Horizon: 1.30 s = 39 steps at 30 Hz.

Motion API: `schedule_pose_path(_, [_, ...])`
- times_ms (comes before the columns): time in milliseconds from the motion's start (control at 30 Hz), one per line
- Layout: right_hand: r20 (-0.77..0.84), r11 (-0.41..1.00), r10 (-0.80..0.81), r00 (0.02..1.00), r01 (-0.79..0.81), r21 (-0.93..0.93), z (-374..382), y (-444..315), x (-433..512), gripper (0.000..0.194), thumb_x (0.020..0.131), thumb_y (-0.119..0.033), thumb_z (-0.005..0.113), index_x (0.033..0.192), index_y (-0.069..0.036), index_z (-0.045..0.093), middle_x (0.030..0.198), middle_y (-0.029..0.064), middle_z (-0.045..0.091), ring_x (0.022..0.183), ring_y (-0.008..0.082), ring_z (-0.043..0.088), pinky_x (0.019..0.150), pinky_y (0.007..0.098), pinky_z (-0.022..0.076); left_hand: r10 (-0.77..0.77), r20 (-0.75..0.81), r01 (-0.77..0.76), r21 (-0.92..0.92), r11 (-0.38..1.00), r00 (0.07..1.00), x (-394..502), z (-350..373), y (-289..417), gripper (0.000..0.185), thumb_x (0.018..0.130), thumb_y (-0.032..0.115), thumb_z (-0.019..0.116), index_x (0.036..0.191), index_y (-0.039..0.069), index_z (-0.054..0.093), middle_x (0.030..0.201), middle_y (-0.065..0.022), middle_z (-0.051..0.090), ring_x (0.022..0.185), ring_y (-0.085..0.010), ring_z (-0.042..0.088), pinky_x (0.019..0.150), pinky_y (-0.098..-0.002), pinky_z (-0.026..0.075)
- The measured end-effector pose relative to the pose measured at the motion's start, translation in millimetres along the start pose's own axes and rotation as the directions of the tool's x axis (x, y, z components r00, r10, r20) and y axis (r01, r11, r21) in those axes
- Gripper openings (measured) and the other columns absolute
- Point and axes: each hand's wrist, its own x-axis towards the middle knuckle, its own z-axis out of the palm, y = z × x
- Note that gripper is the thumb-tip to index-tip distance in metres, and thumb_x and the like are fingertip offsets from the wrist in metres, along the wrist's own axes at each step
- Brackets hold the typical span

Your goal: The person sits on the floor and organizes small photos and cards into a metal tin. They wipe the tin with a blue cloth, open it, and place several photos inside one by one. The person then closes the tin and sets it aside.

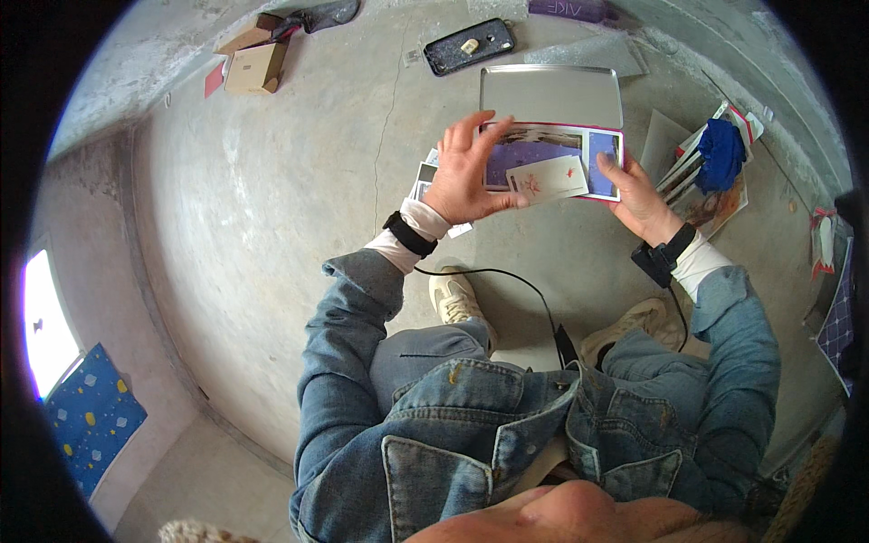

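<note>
A shallow tin box with a hinged lid (551, 95) is held above the floor, lid raised at the far side and bare metal inside. My right hand (635, 193) grips its right end, thumb resting on a purple picture card (603, 166) in the narrow right-hand section. A larger purple picture card (529, 153) lies in the wide section. Over its near edge slants a pale card with red markings (553, 179), sticking out past the box's front edge. My left hand (465, 170) hovers at the left end, fingers and thumb spread; its thumb tip is close to the pale card.
Loose cards (426, 173) lie beneath my left hand. Beyond the box are a black phone case (472, 47), clear plastic wrap (584, 55) and a purple case (569, 9). Cardboard boxes (254, 68) sit far left; papers and blue cloth (721, 155) lie right. A black cable (502, 273) hangs between my wrists.
</note>
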Motion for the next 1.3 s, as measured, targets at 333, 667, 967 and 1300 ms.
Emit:
schedule_pose_path(333, [0.002, 0.999, 0.043, 0.999, -0.043, -0.001, -1, -2, -2, 0.046, 0.098, -0.028, 0.060, 0.137, -0.012, 0.043, 0.128, 0.0055, 0.056, 0.118, 0.0178, 0.057, 0.099, 0.0388, 0.0505, 0.075, 0.136, -0.093, 0.128, 0.987, 0.988, 7, 10, 11, 0.053, 0.073, 0.037, 0.082, 0.122, 0.028, 0.065, 0.144, -0.0137, 0.040, 0.131, -0.0376, 0.037, 0.105, -0.0521, 0.031])
schedule_pose_path(667, [0.022, 0.999, 0.032, 0.999, -0.031, -0.040, 0, -3, -2, 0.049, 0.097, -0.030, 0.061, 0.138, -0.012, 0.042, 0.130, 0.0055, 0.054, 0.121, 0.0185, 0.054, 0.103, 0.0396, 0.0461, 0.089, 0.036, -0.094, 0.162, 0.982, 0.995, 5, 19, 5, 0.050, 0.074, 0.031, 0.078, 0.122, 0.026, 0.065, 0.142, -0.0130, 0.043, 0.130, -0.0349, 0.039, 0.105, -0.0505, 0.029])
schedule_pose_path(967, [0.036, 1.000, -0.023, 0.999, 0.023, 0.001, 0, 0, 1, 0.046, 0.096, -0.029, 0.062, 0.135, -0.011, 0.045, 0.129, 0.0056, 0.056, 0.120, 0.0188, 0.056, 0.100, 0.0398, 0.0481, -0.589, 0.199, 0.486, -0.787, 0.380, 0.783, -12, 24, -27, 0.055, 0.090, 0.029, 0.071, 0.130, -0.002, 0.049, 0.115, -0.0121, 0.063, 0.101, -0.0197, 0.062, 0.089, -0.0349, 0.052])
schedule_pose_path(1300, [0.034, 0.996, 0.016, 0.999, -0.013, -0.092, 12, -3, -4, 0.063, 0.086, -0.018, 0.076, 0.138, -0.012, 0.041, 0.130, 0.0080, 0.055, 0.121, 0.0224, 0.055, 0.100, 0.0425, 0.0493, -0.587, 0.222, 0.568, -0.647, 0.509, 0.778, -12, 46, -14, 0.063, 0.075, 0.029, 0.086, 0.118, -0.004, 0.055, 0.104, -0.0129, 0.069, 0.091, -0.0175, 0.067, 0.083, -0.0321, 0.056])
